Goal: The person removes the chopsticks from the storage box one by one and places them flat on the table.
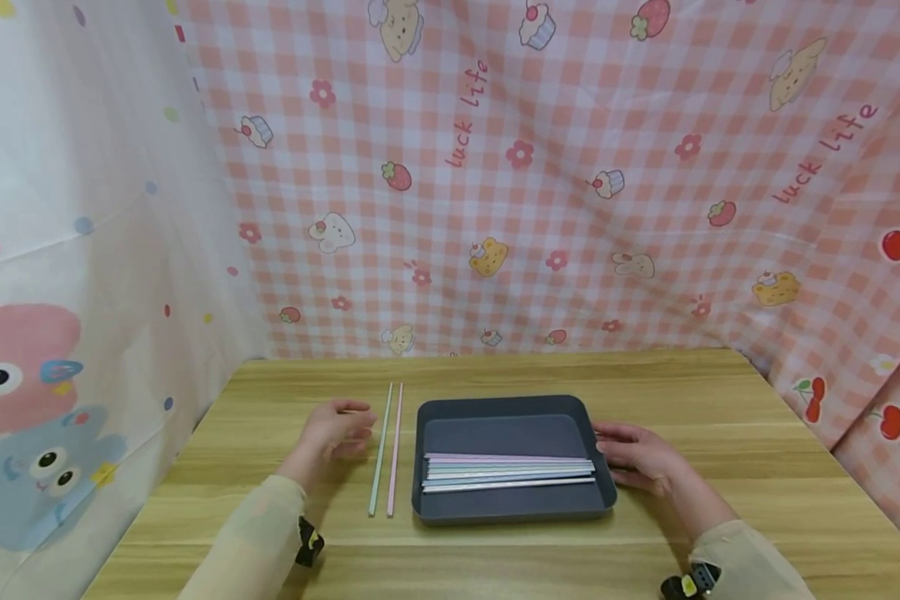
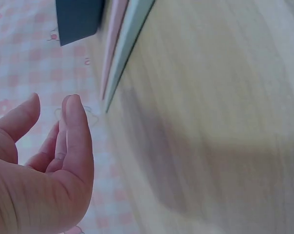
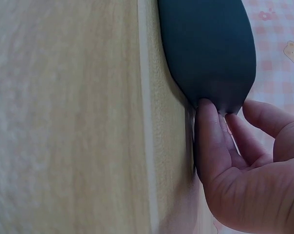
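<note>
A dark grey rectangular tray [image 1: 510, 510] lies on the table, with several pastel chopsticks [image 1: 506, 469] crosswise in it. My right hand [image 1: 637, 457] holds the tray at its right end; in the right wrist view the thumb is at the rim and the fingertips meet the outer wall [image 3: 210, 44]. Left of the tray, a green chopstick [image 1: 380, 454] and a pink chopstick [image 1: 396, 454] lie side by side, pointing away from me. My left hand [image 1: 337, 429] hovers just left of the green one, fingers loosely extended, thumb apart, nothing held [image 2: 54, 165].
The wood-grain table [image 1: 495, 571] reaches back to a pink checked curtain [image 1: 450, 208]. A white patterned curtain [image 1: 105, 208] hangs along the left side. Both forearms wear dark wrist straps [image 1: 310, 543].
</note>
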The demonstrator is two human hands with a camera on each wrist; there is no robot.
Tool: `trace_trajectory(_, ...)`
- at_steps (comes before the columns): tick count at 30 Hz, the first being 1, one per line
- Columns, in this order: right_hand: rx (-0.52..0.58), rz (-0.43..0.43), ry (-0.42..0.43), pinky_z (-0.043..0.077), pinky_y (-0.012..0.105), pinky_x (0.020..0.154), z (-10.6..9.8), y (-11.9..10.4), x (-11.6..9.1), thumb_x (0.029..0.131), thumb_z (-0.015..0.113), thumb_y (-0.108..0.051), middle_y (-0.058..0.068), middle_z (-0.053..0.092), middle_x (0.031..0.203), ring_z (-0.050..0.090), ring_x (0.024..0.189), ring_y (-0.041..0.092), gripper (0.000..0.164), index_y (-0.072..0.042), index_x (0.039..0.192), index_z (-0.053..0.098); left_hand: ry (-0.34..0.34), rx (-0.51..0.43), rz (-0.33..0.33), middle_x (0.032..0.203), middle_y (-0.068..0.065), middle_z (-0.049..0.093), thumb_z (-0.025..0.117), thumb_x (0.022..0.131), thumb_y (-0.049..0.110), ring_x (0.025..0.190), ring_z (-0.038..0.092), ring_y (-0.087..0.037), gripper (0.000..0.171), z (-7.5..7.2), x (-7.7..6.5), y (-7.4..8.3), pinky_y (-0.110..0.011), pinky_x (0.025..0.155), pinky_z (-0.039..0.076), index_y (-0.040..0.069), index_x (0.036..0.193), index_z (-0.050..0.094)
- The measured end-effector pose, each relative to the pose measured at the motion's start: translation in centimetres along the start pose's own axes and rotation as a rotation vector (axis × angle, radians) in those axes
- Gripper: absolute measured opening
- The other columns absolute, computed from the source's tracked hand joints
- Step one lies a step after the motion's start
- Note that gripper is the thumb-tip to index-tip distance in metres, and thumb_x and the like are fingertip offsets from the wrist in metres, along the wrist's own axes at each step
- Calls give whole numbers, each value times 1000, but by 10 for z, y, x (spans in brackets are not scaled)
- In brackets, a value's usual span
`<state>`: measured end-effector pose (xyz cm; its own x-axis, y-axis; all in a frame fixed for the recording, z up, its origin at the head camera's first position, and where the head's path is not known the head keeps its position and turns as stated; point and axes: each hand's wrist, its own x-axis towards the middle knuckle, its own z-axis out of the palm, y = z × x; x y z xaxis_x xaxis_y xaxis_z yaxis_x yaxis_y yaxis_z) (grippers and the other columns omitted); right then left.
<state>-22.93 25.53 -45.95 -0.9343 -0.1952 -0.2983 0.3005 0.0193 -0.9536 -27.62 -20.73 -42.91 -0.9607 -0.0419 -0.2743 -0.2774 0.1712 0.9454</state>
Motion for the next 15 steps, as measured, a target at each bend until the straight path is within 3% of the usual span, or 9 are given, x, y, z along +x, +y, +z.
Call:
trace_trajectory(7, 15, 0, -5, 55, 33, 78, 0, 0, 0, 96, 64, -8, 3, 67, 115, 65, 95, 12, 59, 8, 146, 37, -3, 7, 16, 115, -15, 65, 69, 94, 14, 93, 67, -25, 45, 3, -4, 8, -38, 81, 57, -2, 134, 55)
trace_trajectory(15, 25, -3, -13, 55, 33, 78, 0, 0, 0, 96, 64, -7, 1, 68, 114, 65, 95, 11, 59, 8, 146, 38, -63, -42, 106, 113, -16, 66, 68, 95, 12, 93, 68, -25, 46, 19, -9, 17, -41, 85, 56, -4, 135, 54)
